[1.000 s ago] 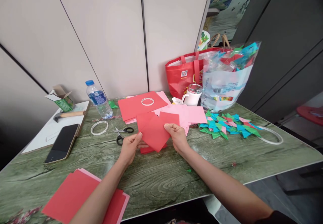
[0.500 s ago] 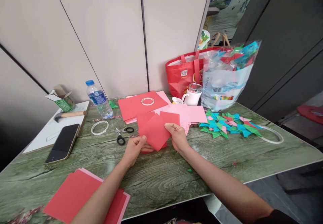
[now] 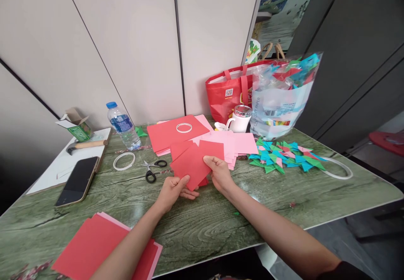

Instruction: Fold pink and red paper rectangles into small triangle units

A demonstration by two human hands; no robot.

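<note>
I hold a red square of paper (image 3: 191, 164) just above the green wood-grain table (image 3: 202, 217), turned like a diamond. My left hand (image 3: 174, 188) pinches its lower corner, thumb on top and fingers underneath. My right hand (image 3: 219, 171) grips its right corner. More red sheets (image 3: 180, 148) and a spread of pink sheets (image 3: 235, 143) lie right behind the held paper.
Scissors (image 3: 153, 169), a tape ring (image 3: 124, 160), a water bottle (image 3: 123, 125), a phone (image 3: 77, 180) and a hammer (image 3: 85, 145) lie to the left. A red paper stack (image 3: 94, 246) sits near the front edge. Folded paper triangles (image 3: 284, 158), a white mug (image 3: 240, 120), a plastic bag (image 3: 280, 99) and a red tote (image 3: 230, 90) are to the right.
My left hand has slid from the sheet's left corner down to its lower corner. The sheet has sunk a little and turned slightly. My right hand has kept its grip.
</note>
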